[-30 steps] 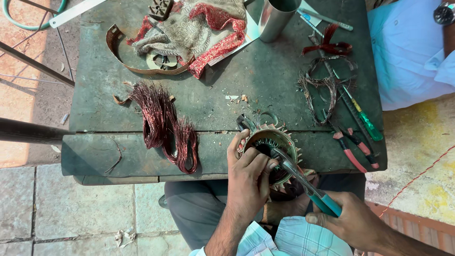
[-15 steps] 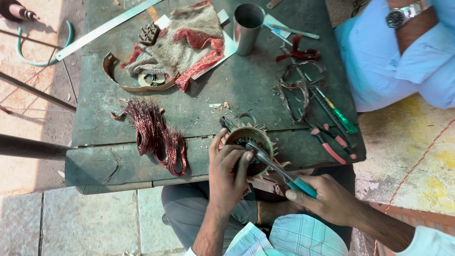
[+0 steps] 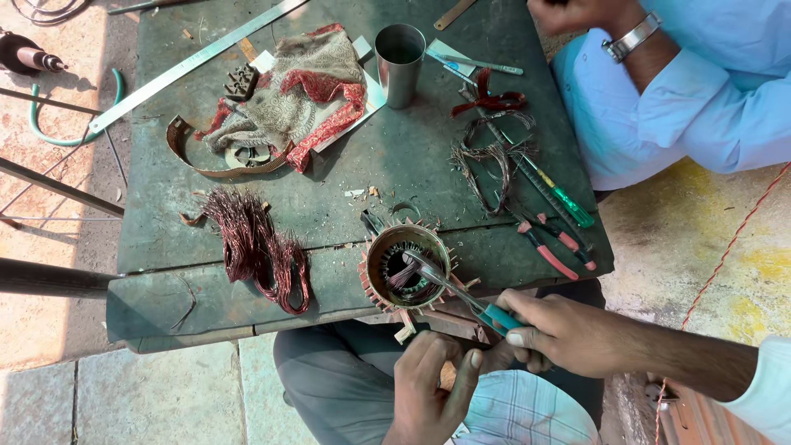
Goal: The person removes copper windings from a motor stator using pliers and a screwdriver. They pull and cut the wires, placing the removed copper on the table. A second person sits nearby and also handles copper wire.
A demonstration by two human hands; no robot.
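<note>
Green worn workbench [image 3: 346,189] outdoors. Round motor stator [image 3: 408,268] w/ copper windings sits at bench's near edge. Right hand [image 3: 568,334] closed on teal-handled pliers [image 3: 453,288], tips inside stator. Left hand [image 3: 428,383] half-curled below stator, holding nothing visible.

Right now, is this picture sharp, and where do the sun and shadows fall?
Head view: mostly sharp, hard sunlight from the right. The steel cup throws a shadow leftward over the green table. The stator is dark inside, the pliers glint, and the right hand and left hand look crisp.
</note>
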